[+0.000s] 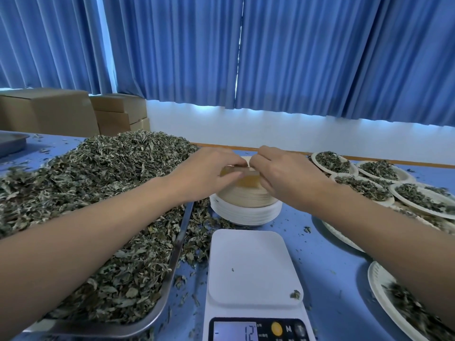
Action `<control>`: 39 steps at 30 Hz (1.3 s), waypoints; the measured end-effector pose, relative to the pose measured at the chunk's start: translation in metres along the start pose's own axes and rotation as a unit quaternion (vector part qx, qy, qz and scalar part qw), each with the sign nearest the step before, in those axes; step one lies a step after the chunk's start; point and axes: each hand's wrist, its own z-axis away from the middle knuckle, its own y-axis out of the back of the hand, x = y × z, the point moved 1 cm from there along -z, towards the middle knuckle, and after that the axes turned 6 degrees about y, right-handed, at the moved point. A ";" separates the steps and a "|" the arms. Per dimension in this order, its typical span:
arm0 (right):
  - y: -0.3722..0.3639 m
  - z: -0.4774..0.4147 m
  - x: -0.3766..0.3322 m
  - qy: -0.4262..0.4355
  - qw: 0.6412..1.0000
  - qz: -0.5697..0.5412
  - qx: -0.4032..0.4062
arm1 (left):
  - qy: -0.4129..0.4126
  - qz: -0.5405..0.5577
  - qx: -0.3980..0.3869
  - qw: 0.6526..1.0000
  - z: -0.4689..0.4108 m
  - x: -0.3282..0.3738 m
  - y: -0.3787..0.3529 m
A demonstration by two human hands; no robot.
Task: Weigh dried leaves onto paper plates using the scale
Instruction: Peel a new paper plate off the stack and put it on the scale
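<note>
Step in hand: fetching a fresh plate.
Your left hand (209, 172) and right hand (283, 173): fingers curled, pinching the top plate (246, 179) of the stack (246, 210), behind the scale (251, 264).
Scale: platform bare.
Leaves (103, 183): heaped in the tray (173, 264), left.
Filled plates (379, 169): right.
Next, likely: peel off one plate only, centre it on the scale, zero.

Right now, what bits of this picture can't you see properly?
- Top of the plate stack, head view: the left hand and right hand cover it, so I cannot tell whether they pinch a plate.
- Scale display, head view: cut off by the bottom edge.
- Nearest leaf plate, head view: blurred, partly behind the right forearm and cut off by the frame corner.
</note>
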 end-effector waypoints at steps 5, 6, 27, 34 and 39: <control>0.004 0.020 -0.009 0.014 0.987 -0.023 0.160 | -0.033 -0.093 0.082 0.992 0.005 0.004 0.002; 0.006 0.026 -0.012 -0.011 0.973 -0.053 0.225 | -0.051 -0.102 0.102 0.988 0.008 0.006 0.004; -0.023 0.120 -0.047 -0.416 0.685 -0.597 -0.018 | 0.068 -0.033 0.192 0.979 0.065 -0.006 0.018; -0.032 0.110 -0.036 -0.442 0.760 -0.470 0.081 | 0.398 -0.081 -0.093 0.909 0.054 -0.064 -0.003; -0.056 0.094 -0.019 -0.533 0.635 -0.534 0.165 | 0.384 -0.050 -0.211 0.897 0.059 -0.079 -0.022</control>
